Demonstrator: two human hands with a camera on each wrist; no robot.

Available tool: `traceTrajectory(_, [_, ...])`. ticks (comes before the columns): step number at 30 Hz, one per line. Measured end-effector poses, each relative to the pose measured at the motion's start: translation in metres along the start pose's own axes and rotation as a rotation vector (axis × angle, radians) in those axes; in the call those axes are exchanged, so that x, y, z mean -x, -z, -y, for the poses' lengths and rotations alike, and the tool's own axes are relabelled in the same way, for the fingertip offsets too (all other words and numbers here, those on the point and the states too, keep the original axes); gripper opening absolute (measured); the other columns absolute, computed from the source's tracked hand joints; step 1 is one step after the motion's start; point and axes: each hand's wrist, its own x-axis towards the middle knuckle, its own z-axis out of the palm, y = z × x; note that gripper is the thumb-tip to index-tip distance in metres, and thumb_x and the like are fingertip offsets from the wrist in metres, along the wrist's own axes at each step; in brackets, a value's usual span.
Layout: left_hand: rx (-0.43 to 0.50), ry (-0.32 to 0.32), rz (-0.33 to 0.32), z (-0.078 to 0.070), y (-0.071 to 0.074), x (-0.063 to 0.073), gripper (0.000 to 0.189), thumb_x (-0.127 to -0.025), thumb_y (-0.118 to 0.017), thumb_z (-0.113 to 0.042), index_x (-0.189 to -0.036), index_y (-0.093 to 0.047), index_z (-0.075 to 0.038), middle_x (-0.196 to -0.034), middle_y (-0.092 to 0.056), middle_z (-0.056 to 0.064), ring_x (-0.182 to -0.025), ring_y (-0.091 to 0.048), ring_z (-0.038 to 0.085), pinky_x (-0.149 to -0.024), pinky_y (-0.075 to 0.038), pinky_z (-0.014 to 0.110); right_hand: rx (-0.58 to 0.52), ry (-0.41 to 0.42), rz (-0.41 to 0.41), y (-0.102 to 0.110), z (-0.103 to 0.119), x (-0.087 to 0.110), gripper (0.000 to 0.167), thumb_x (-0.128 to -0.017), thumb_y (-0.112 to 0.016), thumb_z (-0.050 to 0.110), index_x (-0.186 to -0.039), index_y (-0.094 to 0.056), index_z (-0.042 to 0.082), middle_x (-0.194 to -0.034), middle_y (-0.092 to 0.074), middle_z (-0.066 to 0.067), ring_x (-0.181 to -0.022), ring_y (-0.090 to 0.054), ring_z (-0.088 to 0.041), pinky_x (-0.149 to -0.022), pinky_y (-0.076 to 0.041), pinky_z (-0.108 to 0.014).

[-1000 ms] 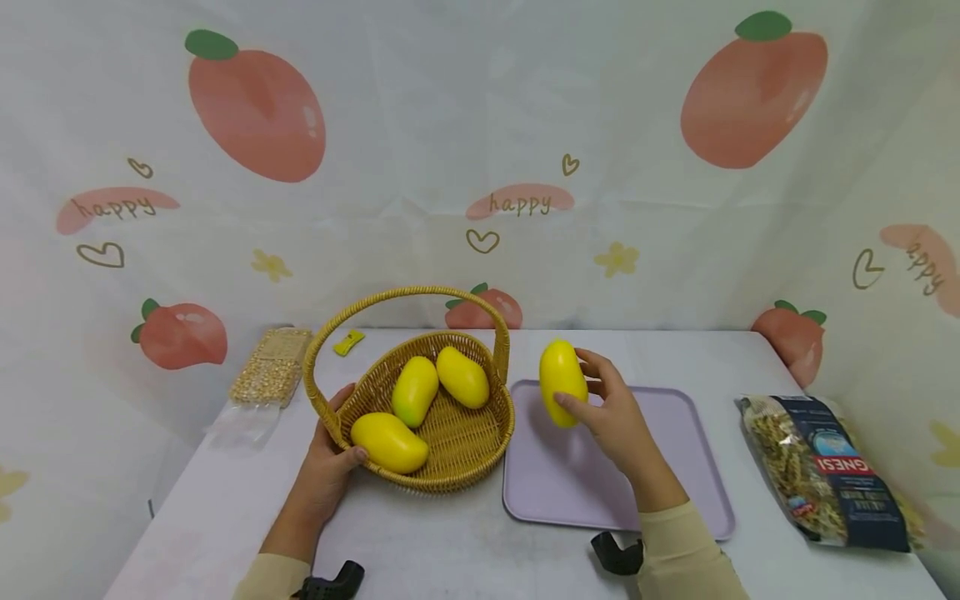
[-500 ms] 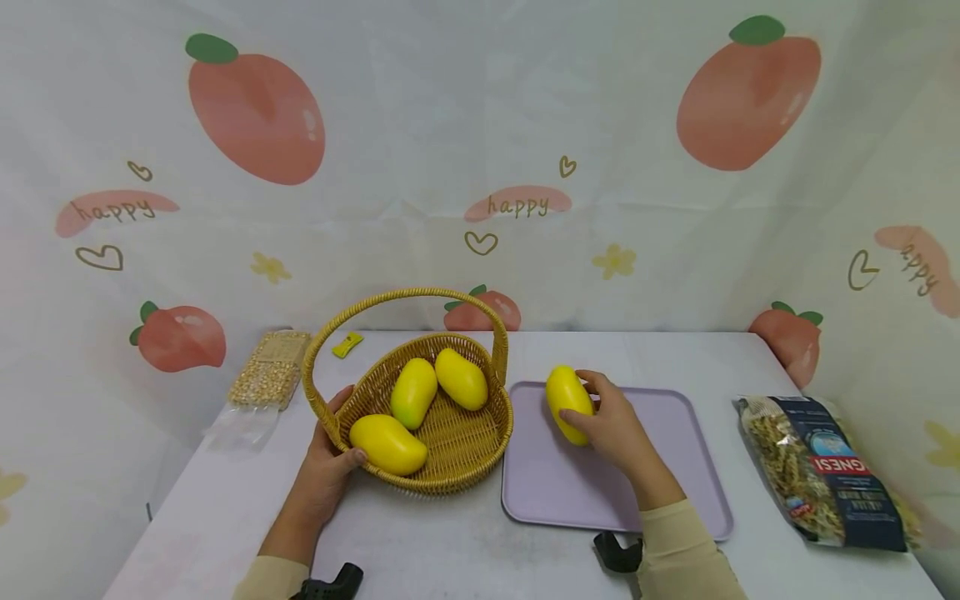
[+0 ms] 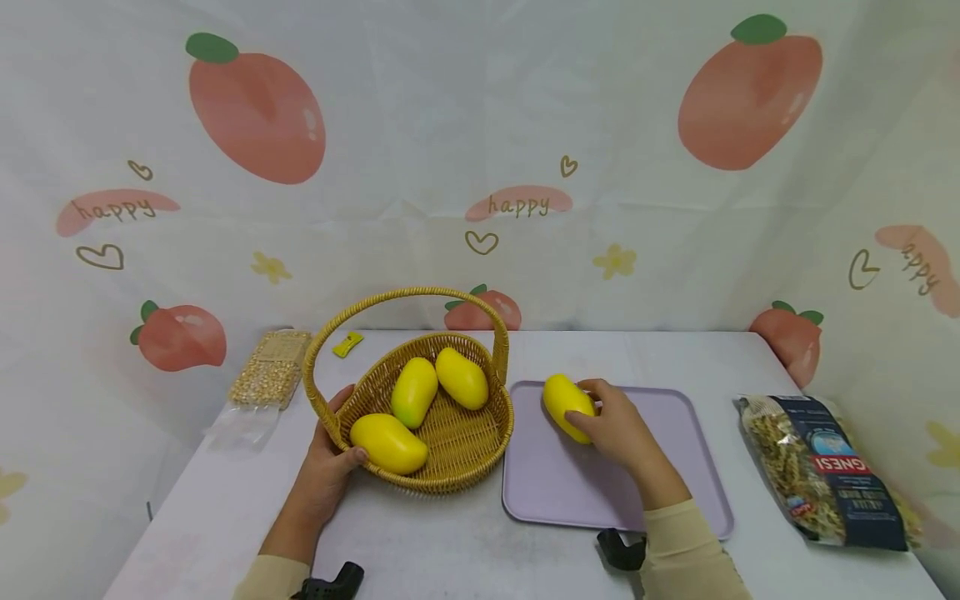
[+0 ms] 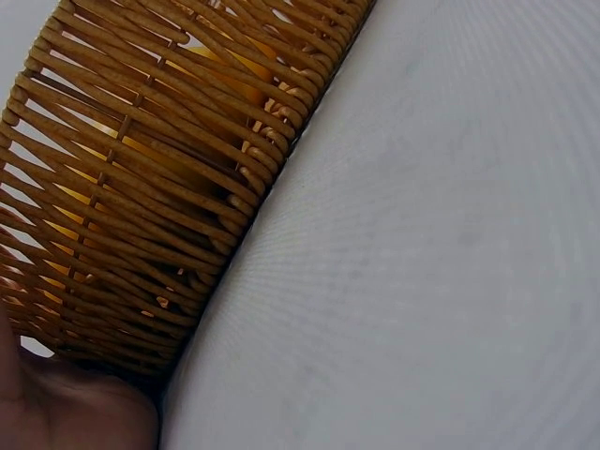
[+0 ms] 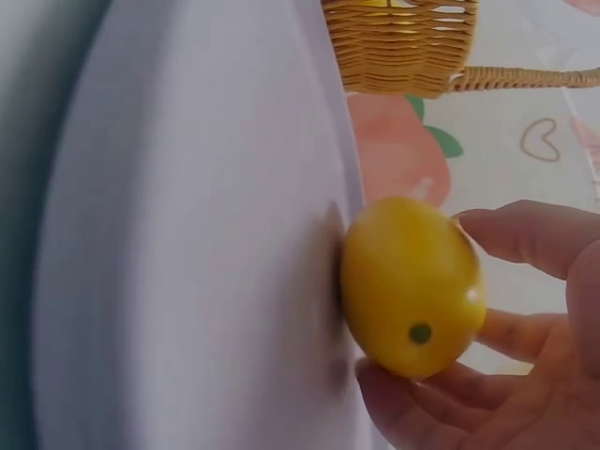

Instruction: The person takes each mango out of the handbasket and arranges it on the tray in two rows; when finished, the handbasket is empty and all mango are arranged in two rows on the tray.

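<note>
My right hand [image 3: 618, 423] grips a yellow mango [image 3: 567, 407] between thumb and fingers, low over the left part of the lilac tray [image 3: 547, 492]. In the right wrist view the mango [image 5: 412, 286] shows its round end with a dark stem spot, right at the tray's surface. My left hand [image 3: 324, 475] holds the left side of a woven basket [image 3: 465, 454], thumb over the rim. Three more mangoes lie inside: one at the near left [image 3: 388, 443], one in the middle [image 3: 414, 392] and one at the back right [image 3: 462, 378]. The left wrist view shows the basket's wicker wall [image 4: 141, 178] close up.
A bag of corn kernels [image 3: 272, 367] lies at the back left, beside a small yellow packet [image 3: 348, 343]. On the right is a pasta bag [image 3: 825, 471]. The basket's tall handle [image 3: 408, 292] arches up. A printed curtain [image 3: 420, 125] hangs behind the table.
My right hand has lowered the mango from above the tray down to its surface, and the mango now lies more tilted. The left hand and basket have stayed in place.
</note>
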Motion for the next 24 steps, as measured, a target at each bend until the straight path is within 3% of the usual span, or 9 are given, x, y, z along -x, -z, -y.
traceTrajectory(15, [-0.001,0.008,-0.004,0.000,0.000,0.000,0.090,-0.103,-0.080,-0.028,-0.174,-0.025,-0.027,-0.174,-0.023,0.008,-0.152,-0.034,0.027,-0.116,-0.035,0.022,0.020,-0.060,0.026,0.005,0.006,0.005,0.061,-0.102,-0.078,0.028,-0.149,-0.057,-0.005,-0.138,-0.063,-0.030,-0.123,-0.061,-0.046,-0.089,-0.061,-0.050])
traceTrajectory(24, [0.007,0.003,-0.003,0.000,0.000,0.000,0.090,-0.103,-0.080,-0.027,-0.174,-0.025,-0.025,-0.174,-0.023,0.008,-0.152,-0.034,0.027,-0.117,-0.035,0.022,0.035,-0.055,0.019,0.018,0.007,0.008,0.068,-0.106,-0.071,0.039,-0.156,-0.050,-0.001,-0.146,-0.058,-0.031,-0.130,-0.059,-0.049,-0.100,-0.053,-0.062])
